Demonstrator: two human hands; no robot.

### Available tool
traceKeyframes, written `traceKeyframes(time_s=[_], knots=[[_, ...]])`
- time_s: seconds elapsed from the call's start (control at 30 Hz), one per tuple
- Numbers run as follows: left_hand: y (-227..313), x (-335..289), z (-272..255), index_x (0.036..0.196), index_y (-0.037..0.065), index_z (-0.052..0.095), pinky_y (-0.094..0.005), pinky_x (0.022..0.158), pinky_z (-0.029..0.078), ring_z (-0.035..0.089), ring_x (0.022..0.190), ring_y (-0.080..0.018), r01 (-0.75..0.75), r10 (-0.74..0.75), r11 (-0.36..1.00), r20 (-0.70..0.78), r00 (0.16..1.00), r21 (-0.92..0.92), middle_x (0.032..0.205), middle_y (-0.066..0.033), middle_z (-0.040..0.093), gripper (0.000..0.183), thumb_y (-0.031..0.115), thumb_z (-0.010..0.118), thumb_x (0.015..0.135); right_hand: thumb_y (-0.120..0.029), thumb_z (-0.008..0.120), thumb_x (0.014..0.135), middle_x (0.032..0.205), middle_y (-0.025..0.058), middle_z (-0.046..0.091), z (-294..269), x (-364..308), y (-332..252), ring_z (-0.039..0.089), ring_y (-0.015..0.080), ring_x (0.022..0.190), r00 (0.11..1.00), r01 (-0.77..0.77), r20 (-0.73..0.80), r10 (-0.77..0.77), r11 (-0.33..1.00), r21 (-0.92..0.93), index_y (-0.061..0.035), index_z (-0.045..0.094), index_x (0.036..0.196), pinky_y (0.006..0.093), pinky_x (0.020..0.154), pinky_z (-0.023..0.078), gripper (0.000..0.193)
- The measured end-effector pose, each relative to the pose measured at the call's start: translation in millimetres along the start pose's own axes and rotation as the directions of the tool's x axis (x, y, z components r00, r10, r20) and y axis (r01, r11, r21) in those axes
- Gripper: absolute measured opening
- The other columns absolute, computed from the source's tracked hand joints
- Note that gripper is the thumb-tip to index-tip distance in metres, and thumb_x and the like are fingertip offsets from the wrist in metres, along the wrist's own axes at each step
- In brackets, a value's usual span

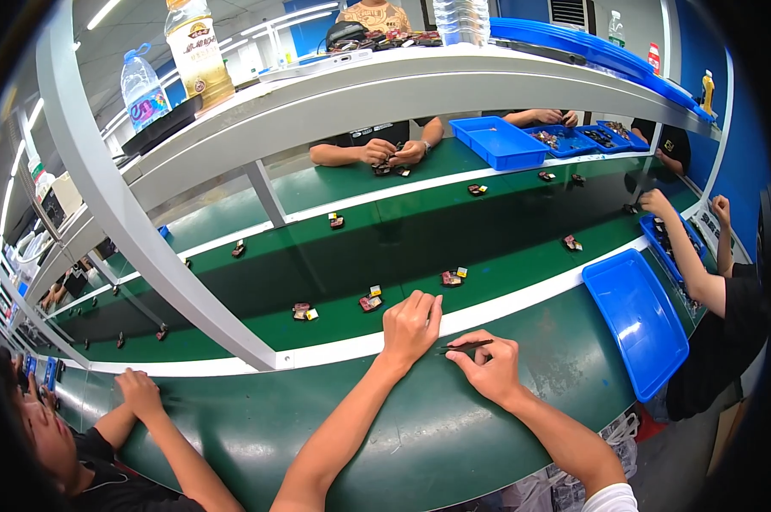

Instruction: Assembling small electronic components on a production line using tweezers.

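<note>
My left hand (412, 326) is curled closed at the white rail along the belt's near edge; its palm side is hidden, so I cannot see whether anything is in it. Close by on the right, my right hand (490, 367) pinches dark tweezers (471, 346), their tips pointing left toward my left wrist. Just beyond my hands, small black-and-red parts with yellow and white tabs lie on the green belt: one part (370, 300) left of my left hand, another part (453, 277) to its right, and a third part (304, 312) farther left.
A blue tray (637, 324) lies at the right of the green worktop (385, 435). A white post (147, 196) and an overhead shelf (420, 72) frame the belt. Co-workers' arms (159, 410) come in at left, right and across; bottles (199, 55) stand on the shelf.
</note>
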State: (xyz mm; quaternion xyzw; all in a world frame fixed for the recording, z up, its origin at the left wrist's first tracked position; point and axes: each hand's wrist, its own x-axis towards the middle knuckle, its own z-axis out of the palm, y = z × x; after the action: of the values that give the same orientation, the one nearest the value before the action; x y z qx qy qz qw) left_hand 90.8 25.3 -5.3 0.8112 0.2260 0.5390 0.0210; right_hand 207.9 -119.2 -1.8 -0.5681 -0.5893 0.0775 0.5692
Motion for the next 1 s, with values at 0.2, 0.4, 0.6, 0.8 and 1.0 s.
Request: traceKeyframes(time_s=[0.2,0.4,0.6,0.8,1.0], knots=[[0.3,-0.6,0.9,0.075,0.004,0.059,-0.0381,0.048,0.045,0.06,0.055,-0.0262,0.002,-0.002,1.0,-0.001,1.0,0.01,0.069,-0.0076,0.055,0.018,0.007,0.071,0.088,-0.001,0.083,0.077,0.086,0.0039,0.077,-0.1,-1.0,2.7,0.041,0.0024,0.043,1.0,0.004,0.003,-0.004,1.0,-0.006,0.001,0.076,0.087,0.0219,0.044,0.033,0.012],[2.0,-0.7,2.3,0.077,0.004,0.062,-0.0366,0.048,0.046,0.062,0.054,-0.0259,0.002,-0.002,1.0,0.005,1.0,0.01,0.069,-0.0072,0.06,0.015,0.004,0.073,0.086,-0.002,0.084,0.077,0.086,0.0039,0.077,-2.6,-1.6,4.6,0.04,0.0023,0.043,1.0,0.013,0.005,-0.013,1.0,-0.009,0.001,0.076,0.087,0.022,0.044,0.033,0.013],[2.2,-1.7,4.3,0.077,0.003,0.062,-0.0368,0.048,0.046,0.062,0.055,-0.0263,0.006,-0.006,1.0,0.01,1.0,0.008,0.07,-0.0074,0.06,0.014,0.004,0.073,0.086,-0.002,0.084,0.076,0.087,0.0045,0.077,-4.7,-1.5,3.9,0.04,0.0029,0.043,1.0,-0.002,0.012,0.003,1.0,-0.013,0.002,0.076,0.084,0.0226,0.044,0.033,0.012],[2.5,-1.5,5.0,0.076,0.004,0.061,-0.0376,0.048,0.046,0.061,0.055,-0.0266,0.004,-0.004,1.0,0.01,1.0,0.009,0.07,-0.0078,0.057,0.016,0.005,0.072,0.087,-0.002,0.084,0.076,0.087,0.0049,0.077,-4.3,-1.6,5.1,0.04,0.0033,0.043,1.0,-0.017,0.015,0.017,1.0,0.001,0.0027,0.075,0.083,0.0229,0.044,0.033,0.012],[4.5,-0.8,6.0,0.077,0.003,0.063,-0.0373,0.048,0.045,0.061,0.054,-0.0263,-0.003,0.003,1.0,0.011,1.0,0.015,0.07,-0.0076,0.059,0.014,0.003,0.073,0.086,-0.001,0.084,0.076,0.088,0.0051,0.077,-6.9,-1.6,5.6,0.039,0.0035,0.043,1.0,-0.01,0.024,0.01,1.0,-0.005,0.0027,0.075,0.083,0.0229,0.044,0.033,0.012]])
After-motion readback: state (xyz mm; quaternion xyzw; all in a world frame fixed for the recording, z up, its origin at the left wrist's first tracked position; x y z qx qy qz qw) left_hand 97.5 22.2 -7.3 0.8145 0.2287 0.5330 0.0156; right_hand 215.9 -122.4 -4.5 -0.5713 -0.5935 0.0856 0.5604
